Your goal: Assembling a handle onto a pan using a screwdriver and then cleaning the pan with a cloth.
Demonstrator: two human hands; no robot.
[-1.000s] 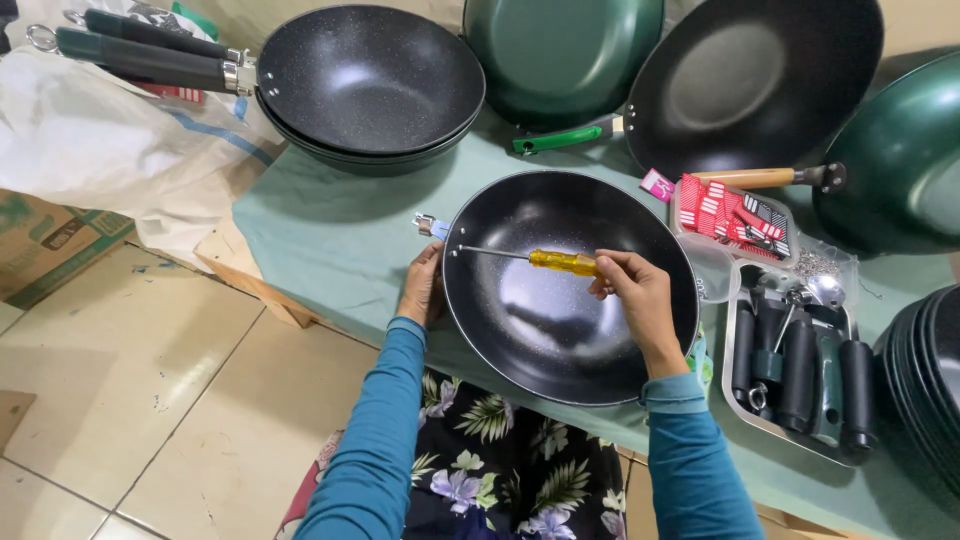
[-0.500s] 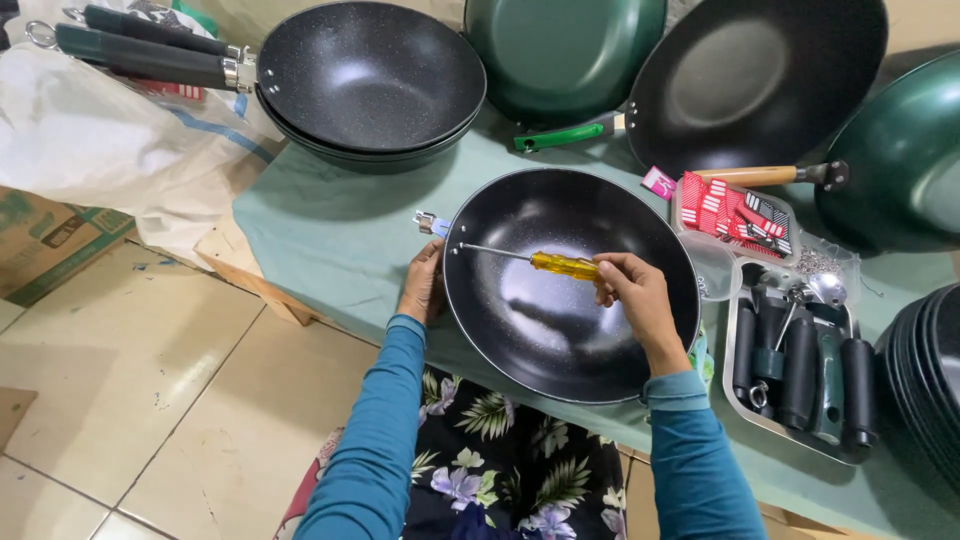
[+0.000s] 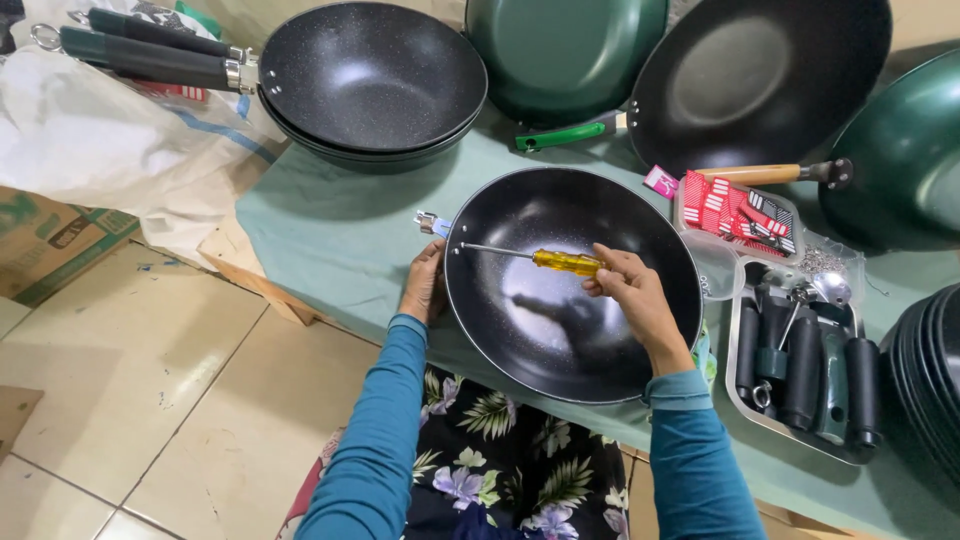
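**Screwdriver at the rim of a black pan**

Looking down from the head camera, we are seeing a black pan [image 3: 575, 290] lying on the near part of a table covered in green cloth [image 3: 330, 230]. The left hand [image 3: 425, 285] is gripping the pan's left rim, fingers curled over the edge, right beside a small metal bracket [image 3: 432, 222] sticking out from the pan. The right hand [image 3: 630, 295] is clenching its fingers around the yellow handle of a screwdriver [image 3: 545, 259]. The shaft is lying nearly level across the pan's bowl, its tip reaching the inside wall at the left, close to the bracket.

To the right of the pan, we are seeing a metal tray [image 3: 805, 365] holding black handles and small metal parts, with a clear bag of red packets [image 3: 735, 212] just beyond it. At the far left, two black pans with handles [image 3: 370, 85] are sitting stacked. At the far side, a green pan [image 3: 565, 50] and a wide black pan [image 3: 760, 80] are leaning up, and another green pan [image 3: 905, 150] is sitting at the far right. A white sack [image 3: 100, 140] is lying left of the table, above a tiled floor [image 3: 150, 400].
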